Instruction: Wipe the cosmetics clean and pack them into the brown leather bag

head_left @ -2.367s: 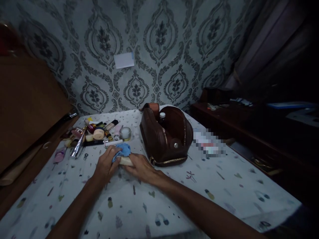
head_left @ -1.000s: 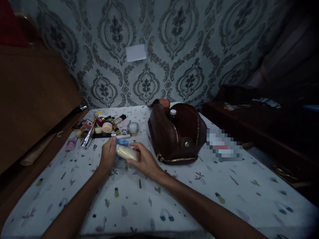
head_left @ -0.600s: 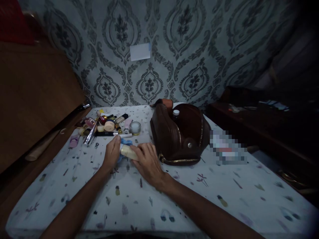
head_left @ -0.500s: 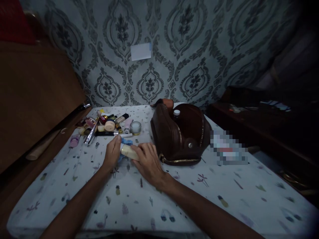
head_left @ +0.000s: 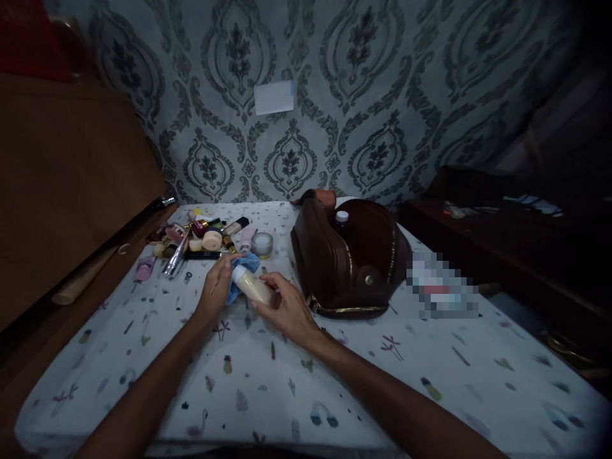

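A pale yellow bottle with a white cap (head_left: pixel 253 286) lies slantwise between my hands, cap end toward the left. My right hand (head_left: pixel 287 309) grips its lower end between thumb and fingers. In my left hand (head_left: pixel 217 287) is a blue cloth (head_left: pixel 248 260), bunched around the cap end; part of the cloth is hidden behind the bottle and fingers. Just right of my right hand stands a brown leather bag (head_left: pixel 320 255) with its zipped top gaping. A white-capped bottle (head_left: pixel 341 218) shows inside it.
Makeup items lie heaped at the back left, among them a silver tube (head_left: pixel 175 256), a powder jar (head_left: pixel 211 240) and a grey-lidded jar (head_left: pixel 262 243). A wooden panel (head_left: pixel 71 191) borders the left side. Beyond the bag is a blurred-out packet (head_left: pixel 440 287).
My right hand's fingers have loosened and shifted toward the bottle's base, baring more of it. The bottle is tilted more steeply, and more of the blue cloth shows.
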Available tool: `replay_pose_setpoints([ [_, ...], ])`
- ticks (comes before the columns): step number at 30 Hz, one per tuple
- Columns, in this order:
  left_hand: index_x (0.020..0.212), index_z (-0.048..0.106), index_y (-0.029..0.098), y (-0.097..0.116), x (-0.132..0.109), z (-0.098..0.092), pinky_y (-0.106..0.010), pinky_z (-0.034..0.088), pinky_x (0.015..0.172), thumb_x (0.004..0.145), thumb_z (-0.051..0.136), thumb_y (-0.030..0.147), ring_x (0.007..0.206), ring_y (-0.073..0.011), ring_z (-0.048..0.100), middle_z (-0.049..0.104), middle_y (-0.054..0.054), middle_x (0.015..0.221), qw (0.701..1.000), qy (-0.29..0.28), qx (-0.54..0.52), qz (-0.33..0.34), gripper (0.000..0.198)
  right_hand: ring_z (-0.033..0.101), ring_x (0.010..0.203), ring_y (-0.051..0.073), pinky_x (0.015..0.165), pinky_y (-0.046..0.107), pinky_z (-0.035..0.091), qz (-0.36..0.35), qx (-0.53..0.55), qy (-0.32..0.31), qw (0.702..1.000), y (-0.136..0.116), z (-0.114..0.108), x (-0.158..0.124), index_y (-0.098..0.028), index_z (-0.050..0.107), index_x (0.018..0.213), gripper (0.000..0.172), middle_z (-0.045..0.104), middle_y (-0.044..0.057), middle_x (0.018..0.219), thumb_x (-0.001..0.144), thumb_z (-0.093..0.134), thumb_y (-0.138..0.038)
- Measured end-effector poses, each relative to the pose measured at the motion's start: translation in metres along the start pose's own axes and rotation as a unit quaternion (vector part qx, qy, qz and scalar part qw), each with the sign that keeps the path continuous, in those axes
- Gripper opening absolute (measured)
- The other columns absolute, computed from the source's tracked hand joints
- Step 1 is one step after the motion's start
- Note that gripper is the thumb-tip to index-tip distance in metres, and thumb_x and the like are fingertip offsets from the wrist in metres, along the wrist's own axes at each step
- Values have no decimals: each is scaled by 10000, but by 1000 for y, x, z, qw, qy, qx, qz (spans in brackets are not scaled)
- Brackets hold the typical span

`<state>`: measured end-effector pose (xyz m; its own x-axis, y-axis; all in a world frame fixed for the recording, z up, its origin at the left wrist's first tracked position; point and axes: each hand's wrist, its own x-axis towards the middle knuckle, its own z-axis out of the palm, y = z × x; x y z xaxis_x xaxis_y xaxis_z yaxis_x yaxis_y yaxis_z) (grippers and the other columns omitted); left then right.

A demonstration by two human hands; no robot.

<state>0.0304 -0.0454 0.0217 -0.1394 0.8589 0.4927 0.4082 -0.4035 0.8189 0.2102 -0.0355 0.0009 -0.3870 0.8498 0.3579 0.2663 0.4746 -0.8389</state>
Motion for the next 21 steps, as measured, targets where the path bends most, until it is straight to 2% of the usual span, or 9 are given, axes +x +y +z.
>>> replay_pose_setpoints([
  [5,924,677,180,0,3,-3,-368,464,941,950,407,555,1006,-235,626,699,-90,1019,1000,-7,10,9,463,606,795,175,700,282,468,71,110,-44,990,1,0,3,-209,575,1068,368,624,-4,840,753,706,-345],
  [9,812,610,185,-4,3,-3,-303,456,720,941,397,570,749,-193,558,616,-36,778,999,3,23,-29,458,600,707,154,653,263,464,89,178,-74,977,4,3,3,-202,560,1077,358,619,-24,752,804,668,-406],
  [12,740,528,198,-5,2,-2,-265,390,626,933,407,573,664,-162,467,507,7,687,999,3,32,-44,439,600,744,163,684,274,469,55,99,-47,992,3,3,1,-209,572,1093,383,623,-16,810,770,707,-362],
  [14,708,479,207,-5,2,-2,-254,364,606,936,410,557,647,-151,442,463,22,666,998,2,39,-48,423,605,850,190,772,310,481,2,19,-15,1000,2,2,-1,-218,575,1125,434,638,16,941,730,739,-294],
  [17,690,451,213,-5,1,-1,-248,350,589,948,405,528,629,-143,438,450,31,649,997,0,50,-51,410,586,1018,243,894,371,471,-74,-58,5,996,0,1,-3,-198,568,1172,467,629,84,1111,738,734,-247],
  [19,691,455,211,-5,1,0,-245,351,586,954,403,514,627,-140,443,457,32,648,997,-1,53,-52,404,576,1062,257,922,384,466,-94,-80,5,992,0,0,-4,-187,566,1182,452,626,102,1133,761,719,-250],
  [21,696,459,211,-4,1,0,-245,357,594,956,402,507,633,-141,449,461,32,654,997,2,54,-52,399,586,1049,253,913,378,472,-84,-81,3,993,-1,0,-4,-195,565,1187,454,633,95,1125,763,717,-254],
])
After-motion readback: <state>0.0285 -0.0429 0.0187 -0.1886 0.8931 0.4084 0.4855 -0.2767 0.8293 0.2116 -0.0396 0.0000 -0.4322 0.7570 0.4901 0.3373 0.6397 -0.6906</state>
